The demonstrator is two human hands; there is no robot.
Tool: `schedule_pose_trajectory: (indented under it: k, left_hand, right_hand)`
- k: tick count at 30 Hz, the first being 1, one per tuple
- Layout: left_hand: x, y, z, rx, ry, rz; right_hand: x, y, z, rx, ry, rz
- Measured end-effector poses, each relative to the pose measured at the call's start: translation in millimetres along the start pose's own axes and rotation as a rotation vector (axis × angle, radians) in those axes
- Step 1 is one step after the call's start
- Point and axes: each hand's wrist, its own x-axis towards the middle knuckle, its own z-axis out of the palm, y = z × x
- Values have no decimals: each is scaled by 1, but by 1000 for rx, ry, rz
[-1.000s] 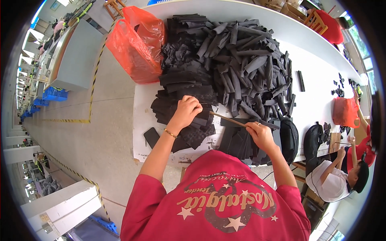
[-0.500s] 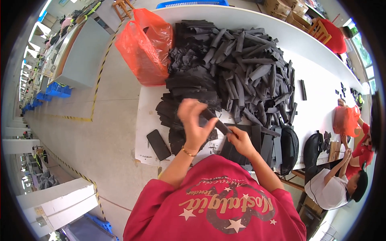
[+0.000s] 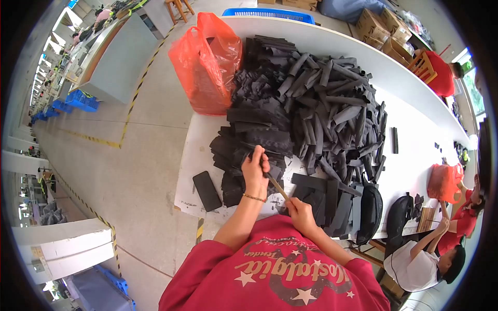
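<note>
My left hand [image 3: 255, 168] is closed round a dark strip of material, only bits of which show at the fingers. A thin tan stick [image 3: 278, 187] runs from that hand down to my right hand [image 3: 301, 213], whose fingers pinch its lower end. Beyond my left hand lie layered stacks of flat black pieces [image 3: 258, 118]. To their right rises a heap of curled, tube-like black pieces [image 3: 337, 111]. Flat black strips [image 3: 311, 182] rest on the table just past my right hand.
A black phone [image 3: 206, 191] lies left of the stacks on the white table [image 3: 193, 155]. An orange-red plastic bag [image 3: 207, 72] stands at the far left corner. Black pouches [image 3: 369, 212] are at the right. Two people [image 3: 417, 249] work farther right, near another red bag [image 3: 444, 182].
The black strip that stretched between my hands is now gathered in my left hand, leaving the tan stick bare. My left fingers have closed. The view has shifted slightly.
</note>
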Motion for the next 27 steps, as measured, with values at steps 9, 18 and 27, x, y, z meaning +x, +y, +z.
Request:
schedule_pose_trajectory:
  k: [9, 18, 27]
  left_hand:
    - [28, -8, -6, -40, -37, 5]
    - [15, -46, 18, -235, -39, -223]
    - [16, -36, -6, -173, 60, -137]
  right_hand:
    - [-70, -4, -77, -227, -171, 53]
    - [24, -35, -45, 125, 312, -129]
    - [22, -48, -48, 385, 21, -42]
